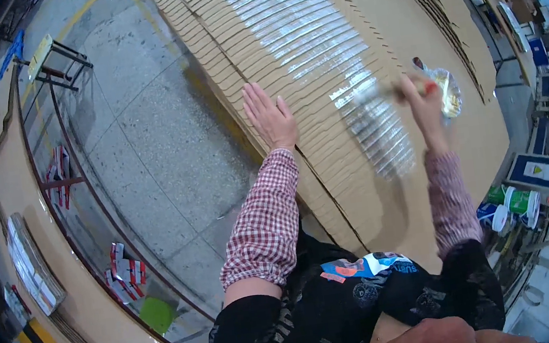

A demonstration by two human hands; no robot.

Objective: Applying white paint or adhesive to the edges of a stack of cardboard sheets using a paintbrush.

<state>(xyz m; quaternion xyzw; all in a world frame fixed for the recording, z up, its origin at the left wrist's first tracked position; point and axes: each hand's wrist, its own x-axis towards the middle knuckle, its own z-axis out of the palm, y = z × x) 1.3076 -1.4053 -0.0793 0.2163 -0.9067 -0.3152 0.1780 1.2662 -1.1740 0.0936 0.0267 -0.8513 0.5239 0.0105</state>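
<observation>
Overlapping brown cardboard sheets point(348, 155) lie fanned out before me, their edges in close rows. A shiny wet-looking band point(311, 24) runs down across the exposed strips. My left hand point(272, 117) lies flat on the left part of the rows, fingers stretched out. Above the right side of the band, my right hand point(424, 106) is closed around a brush point(389, 90) with a red handle end; motion smears its head. Just beyond that hand, a clear plastic-lined container point(446, 92) with yellowish stuff inside stands on the cardboard.
More layered cardboard point(433, 5) lies at the far right. To my left, past the concrete floor, stands a metal-framed bench point(67, 254) bearing a flat bundle point(31, 262). A stool point(55, 61) is farther off. Buckets point(518, 202) stand at the right.
</observation>
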